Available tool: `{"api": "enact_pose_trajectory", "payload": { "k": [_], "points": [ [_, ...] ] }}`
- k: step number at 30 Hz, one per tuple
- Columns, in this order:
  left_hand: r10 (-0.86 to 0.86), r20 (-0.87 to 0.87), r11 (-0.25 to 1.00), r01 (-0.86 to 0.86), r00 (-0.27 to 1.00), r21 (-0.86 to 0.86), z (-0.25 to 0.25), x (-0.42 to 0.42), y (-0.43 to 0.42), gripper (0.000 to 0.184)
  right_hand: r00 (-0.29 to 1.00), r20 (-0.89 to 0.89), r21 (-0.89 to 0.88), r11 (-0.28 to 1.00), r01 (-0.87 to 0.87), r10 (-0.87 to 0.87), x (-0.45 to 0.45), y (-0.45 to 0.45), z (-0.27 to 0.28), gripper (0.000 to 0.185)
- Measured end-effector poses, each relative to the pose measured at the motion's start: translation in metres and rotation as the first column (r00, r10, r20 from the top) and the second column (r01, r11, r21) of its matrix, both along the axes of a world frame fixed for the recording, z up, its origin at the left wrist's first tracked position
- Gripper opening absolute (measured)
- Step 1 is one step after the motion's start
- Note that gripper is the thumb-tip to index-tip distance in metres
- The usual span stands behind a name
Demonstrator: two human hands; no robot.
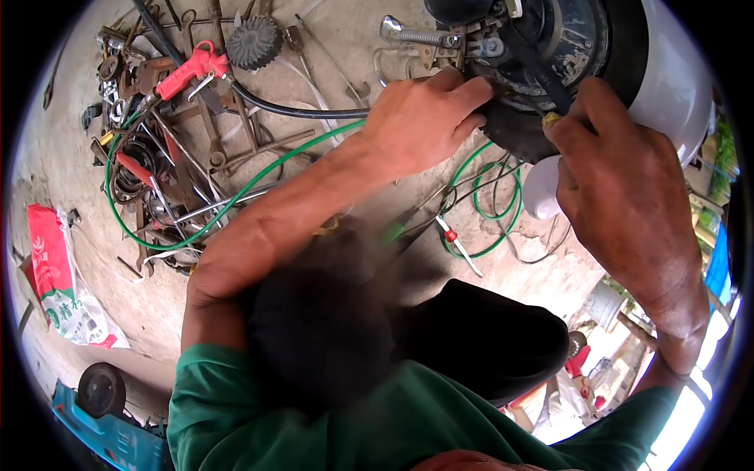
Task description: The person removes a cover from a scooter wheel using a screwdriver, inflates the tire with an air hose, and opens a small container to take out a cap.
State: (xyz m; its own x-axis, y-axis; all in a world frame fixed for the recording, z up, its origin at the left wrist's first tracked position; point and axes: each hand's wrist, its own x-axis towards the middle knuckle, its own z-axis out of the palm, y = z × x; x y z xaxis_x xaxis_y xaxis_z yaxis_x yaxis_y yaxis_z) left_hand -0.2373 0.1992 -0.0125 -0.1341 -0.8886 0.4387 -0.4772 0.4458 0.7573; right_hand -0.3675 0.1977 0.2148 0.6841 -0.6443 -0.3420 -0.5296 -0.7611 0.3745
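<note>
My left hand (428, 118) reaches to the wheel hub with its fingers bent and pressed together at the edge of the brake parts. Whatever those fingertips pinch is hidden. My right hand (632, 177) is closed round a tool with a yellow end (551, 119), most of it covered by the fingers. A dark flat bar (543, 77) crosses the hub beside that hand. The hub (577, 47) is dirty dark metal inside a black tyre (628, 47). Left of it sit a coil spring (428, 36) and a metal lever bracket (483, 49).
Wrenches and metal parts (216, 157) lie heaped on the concrete floor, with a red air blow gun (192, 71) and a green hose (267, 169). A red-white bag (75, 290) and a teal machine (110, 432) are at left. A dark blurred shape (322, 330) covers the lower middle.
</note>
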Motion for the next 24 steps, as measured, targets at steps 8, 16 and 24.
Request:
{"api": "enact_pose_trajectory", "payload": {
  "k": [8,16,24],
  "points": [
    [0.073,0.167,0.985,-0.045,0.983,-0.169,-0.011,-0.004,-0.001,0.019,0.996,0.089,0.098,0.995,0.010,-0.019,-0.001,0.000,-0.003,0.024],
    [0.104,-0.006,0.988,-0.104,0.995,-0.117,-0.010,-0.018,-0.002,0.015,0.994,0.108,0.142,0.990,0.003,-0.019,-0.001,-0.004,-0.001,0.025],
    [0.128,-0.021,0.984,-0.130,0.992,-0.123,-0.004,-0.021,-0.003,0.013,0.987,0.158,0.154,0.988,-0.028,0.003,-0.002,-0.006,0.001,0.026]
  ]
}}
